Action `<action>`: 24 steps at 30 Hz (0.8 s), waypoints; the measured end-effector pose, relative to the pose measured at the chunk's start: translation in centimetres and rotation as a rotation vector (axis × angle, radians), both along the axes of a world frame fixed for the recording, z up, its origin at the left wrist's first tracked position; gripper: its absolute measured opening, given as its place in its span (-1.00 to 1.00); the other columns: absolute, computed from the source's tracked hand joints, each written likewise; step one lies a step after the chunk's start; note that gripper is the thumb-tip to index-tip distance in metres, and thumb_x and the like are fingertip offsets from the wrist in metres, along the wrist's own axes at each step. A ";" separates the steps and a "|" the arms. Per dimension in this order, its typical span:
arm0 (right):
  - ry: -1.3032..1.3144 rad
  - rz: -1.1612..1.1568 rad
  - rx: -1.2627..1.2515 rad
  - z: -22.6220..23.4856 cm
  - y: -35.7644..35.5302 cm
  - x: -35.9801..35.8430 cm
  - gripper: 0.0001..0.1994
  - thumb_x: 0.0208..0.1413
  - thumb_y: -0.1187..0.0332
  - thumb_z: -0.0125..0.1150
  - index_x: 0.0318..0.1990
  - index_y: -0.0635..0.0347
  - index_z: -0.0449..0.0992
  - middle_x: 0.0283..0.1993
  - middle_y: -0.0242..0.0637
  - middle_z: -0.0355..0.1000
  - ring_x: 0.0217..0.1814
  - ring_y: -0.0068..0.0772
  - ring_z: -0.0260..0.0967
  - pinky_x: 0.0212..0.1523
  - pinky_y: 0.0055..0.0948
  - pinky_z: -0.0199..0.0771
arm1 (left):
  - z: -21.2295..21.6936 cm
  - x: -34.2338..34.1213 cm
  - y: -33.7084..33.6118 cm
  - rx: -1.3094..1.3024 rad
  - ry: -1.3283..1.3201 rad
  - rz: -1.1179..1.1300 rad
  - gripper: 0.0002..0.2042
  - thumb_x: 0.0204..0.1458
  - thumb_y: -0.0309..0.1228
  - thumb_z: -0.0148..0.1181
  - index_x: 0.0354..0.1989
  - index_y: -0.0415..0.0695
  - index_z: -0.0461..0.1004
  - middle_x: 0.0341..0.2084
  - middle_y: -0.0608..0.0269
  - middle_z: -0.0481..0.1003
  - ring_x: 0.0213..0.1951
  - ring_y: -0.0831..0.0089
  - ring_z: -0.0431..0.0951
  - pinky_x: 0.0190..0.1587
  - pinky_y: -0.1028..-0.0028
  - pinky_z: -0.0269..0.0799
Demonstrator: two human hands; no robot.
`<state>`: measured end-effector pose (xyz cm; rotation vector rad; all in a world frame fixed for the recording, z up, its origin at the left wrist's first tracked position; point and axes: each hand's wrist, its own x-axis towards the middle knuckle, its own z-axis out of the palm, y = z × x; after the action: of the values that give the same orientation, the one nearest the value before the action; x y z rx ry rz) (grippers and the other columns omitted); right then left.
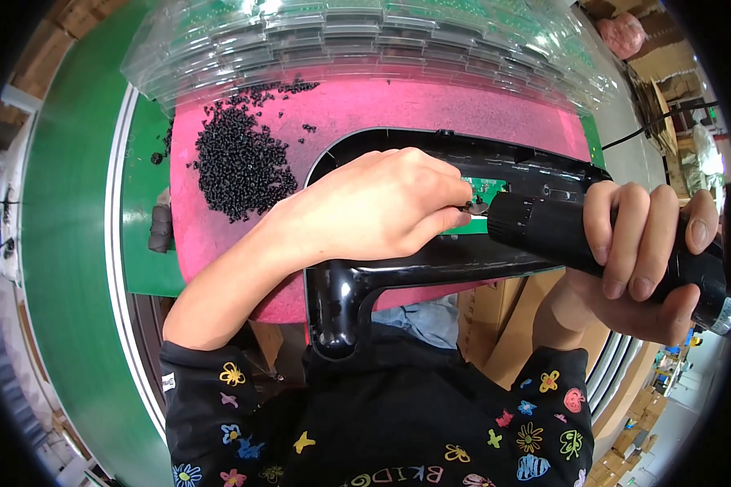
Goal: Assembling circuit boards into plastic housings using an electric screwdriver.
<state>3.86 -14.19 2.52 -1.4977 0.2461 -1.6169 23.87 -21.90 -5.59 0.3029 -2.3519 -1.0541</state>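
Note:
My right hand [638, 243] wraps around a black electric screwdriver [544, 227], which lies nearly level with its nose pointing left. At that nose, the thumb and forefinger of my left hand [390, 203] pinch a small dark piece [477, 208], too small to name surely. Both hands are over a black plastic housing [341, 308], open side up, with a handle-like arm curving toward me. Inside it is a green circuit board [486, 191], partly hidden by my left hand and the screwdriver.
A heap of small black parts [240, 162] lies on the pink mat [365, 101], left of the housing. Stacked clear plastic trays [365, 40] with green boards stand along the back. A dark rolled object [161, 227] sits at the mat's left edge. Cardboard [495, 316] shows below the table.

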 end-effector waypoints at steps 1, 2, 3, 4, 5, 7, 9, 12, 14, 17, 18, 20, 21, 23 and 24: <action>0.019 0.033 0.002 0.1 0.0 -0.3 -0.64 0.05 0.26 0.27 -0.06 0.09 0.28 -0.51 -0.54 0.35 -0.62 -0.72 0.24 -0.34 -0.61 0.27 | -0.1 -0.2 -0.1 0.023 0.019 -0.006 -0.88 0.03 -0.52 0.21 -0.31 -0.32 0.48 -0.48 -0.04 0.46 -0.38 -0.05 0.51 -0.33 0.17 0.43; 0.020 0.029 0.001 0.2 0.0 -0.3 -0.64 0.05 0.26 0.27 -0.06 0.09 0.28 -0.51 -0.54 0.35 -0.62 -0.72 0.24 -0.34 -0.61 0.27 | -0.1 -0.3 -0.1 0.045 0.039 -0.013 -0.88 0.04 -0.51 0.21 -0.32 -0.32 0.47 -0.48 -0.04 0.46 -0.37 -0.05 0.51 -0.32 0.16 0.43; 0.005 0.017 0.024 0.2 0.1 -0.1 -0.65 0.06 0.27 0.26 -0.06 0.08 0.28 -0.51 -0.54 0.34 -0.61 -0.71 0.24 -0.33 -0.59 0.27 | 0.2 -0.3 0.0 0.044 0.040 -0.018 -0.88 0.04 -0.51 0.21 -0.32 -0.32 0.47 -0.48 -0.04 0.46 -0.37 -0.05 0.51 -0.32 0.16 0.43; -0.013 0.009 0.048 0.0 -0.1 0.1 -0.65 0.08 0.27 0.26 -0.05 0.08 0.27 -0.50 -0.55 0.34 -0.60 -0.70 0.25 -0.31 -0.58 0.27 | 0.4 0.0 0.0 0.042 -0.041 0.014 -0.88 0.05 -0.49 0.21 -0.34 -0.32 0.47 -0.48 -0.03 0.47 -0.36 -0.05 0.51 -0.31 0.16 0.43; 0.073 0.048 0.077 0.1 -0.4 -0.5 -0.67 0.12 0.26 0.22 -0.04 0.06 0.27 -0.49 -0.55 0.33 -0.57 -0.68 0.26 -0.29 -0.56 0.25 | 0.6 0.3 0.0 0.040 -0.122 0.046 -0.87 0.07 -0.48 0.21 -0.35 -0.31 0.46 -0.48 -0.02 0.47 -0.35 -0.05 0.52 -0.30 0.16 0.44; 0.158 0.037 0.050 -0.8 -1.6 -0.3 -0.68 0.15 0.23 0.19 -0.01 0.04 0.27 -0.49 -0.55 0.31 -0.58 -0.68 0.22 -0.36 -0.54 0.22 | -0.2 0.5 -0.2 -0.001 -0.116 0.105 -0.86 0.08 -0.47 0.21 -0.37 -0.31 0.46 -0.48 -0.01 0.48 -0.35 -0.04 0.52 -0.30 0.16 0.45; 0.222 -0.031 0.081 -1.6 -2.0 0.5 -0.67 0.15 0.23 0.18 0.00 0.05 0.26 -0.51 -0.52 0.27 -0.60 -0.64 0.15 -0.42 -0.50 0.18 | -0.7 0.9 -0.2 -0.066 -0.127 0.211 -0.85 0.08 -0.44 0.21 -0.37 -0.30 0.45 -0.47 0.01 0.49 -0.34 -0.03 0.54 -0.29 0.16 0.46; 0.222 -0.099 0.113 -2.3 -2.3 0.5 -0.70 0.19 0.23 0.12 -0.01 0.08 0.26 -0.53 -0.49 0.24 -0.60 -0.62 0.13 -0.43 -0.49 0.17 | -0.2 0.6 -0.4 -0.078 -0.171 0.240 -0.85 0.09 -0.44 0.20 -0.36 -0.29 0.44 -0.45 0.01 0.50 -0.34 -0.02 0.54 -0.28 0.16 0.46; 0.219 -0.108 0.137 -2.7 -2.6 0.5 -0.70 0.19 0.23 0.11 -0.01 0.09 0.26 -0.53 -0.49 0.23 -0.61 -0.62 0.12 -0.42 -0.49 0.17 | -0.1 0.6 -0.3 -0.112 -0.181 0.269 -0.85 0.09 -0.44 0.19 -0.34 -0.29 0.43 -0.44 0.00 0.50 -0.33 -0.04 0.54 -0.27 0.15 0.46; 0.223 -0.135 0.168 -3.4 -3.0 0.8 -0.70 0.19 0.24 0.11 -0.01 0.10 0.26 -0.54 -0.48 0.22 -0.61 -0.62 0.11 -0.42 -0.48 0.17 | -0.2 0.6 -0.1 -0.154 -0.187 0.324 -0.86 0.11 -0.44 0.17 -0.31 -0.28 0.41 -0.43 -0.01 0.48 -0.31 -0.07 0.53 -0.27 0.12 0.45; 0.231 -0.154 0.174 -3.5 -3.1 0.9 -0.71 0.19 0.24 0.11 -0.01 0.10 0.25 -0.54 -0.48 0.22 -0.61 -0.62 0.10 -0.42 -0.48 0.17 | -0.3 0.5 -0.1 -0.163 -0.182 0.348 -0.86 0.12 -0.44 0.15 -0.30 -0.28 0.40 -0.42 -0.02 0.48 -0.30 -0.09 0.53 -0.26 0.10 0.44; 0.237 -0.171 0.180 -3.6 -3.4 1.2 -0.72 0.19 0.25 0.10 -0.03 0.12 0.25 -0.54 -0.48 0.20 -0.61 -0.63 0.09 -0.43 -0.49 0.16 | -0.4 0.4 0.1 -0.157 -0.165 0.358 -0.86 0.13 -0.45 0.14 -0.28 -0.28 0.40 -0.42 -0.03 0.47 -0.30 -0.10 0.52 -0.26 0.09 0.44; 0.249 -0.154 0.192 -3.5 -3.7 1.2 -0.73 0.19 0.25 0.09 -0.04 0.12 0.25 -0.55 -0.48 0.20 -0.61 -0.63 0.08 -0.44 -0.50 0.15 | -0.5 0.4 0.2 -0.154 -0.148 0.366 -0.86 0.14 -0.45 0.13 -0.27 -0.28 0.39 -0.42 -0.04 0.47 -0.29 -0.12 0.52 -0.25 0.08 0.43; 0.271 -0.120 0.226 -3.2 -4.2 1.5 -0.75 0.19 0.25 0.09 -0.08 0.12 0.25 -0.55 -0.49 0.19 -0.62 -0.64 0.07 -0.46 -0.53 0.12 | -0.6 0.4 0.2 -0.147 -0.165 0.374 -0.86 0.14 -0.45 0.13 -0.26 -0.28 0.39 -0.41 -0.05 0.47 -0.29 -0.12 0.51 -0.25 0.07 0.43; 0.275 -0.080 0.240 -3.3 -4.4 1.5 -0.75 0.18 0.25 0.10 -0.09 0.12 0.26 -0.54 -0.49 0.19 -0.62 -0.65 0.07 -0.47 -0.55 0.12 | -0.7 0.4 0.3 -0.144 -0.181 0.381 -0.86 0.14 -0.45 0.12 -0.26 -0.28 0.39 -0.40 -0.06 0.47 -0.28 -0.11 0.51 -0.25 0.07 0.43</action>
<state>5.35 -18.63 -0.79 -1.5336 0.6388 -1.3833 24.23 -21.64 -6.26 0.7837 -2.3808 -0.6969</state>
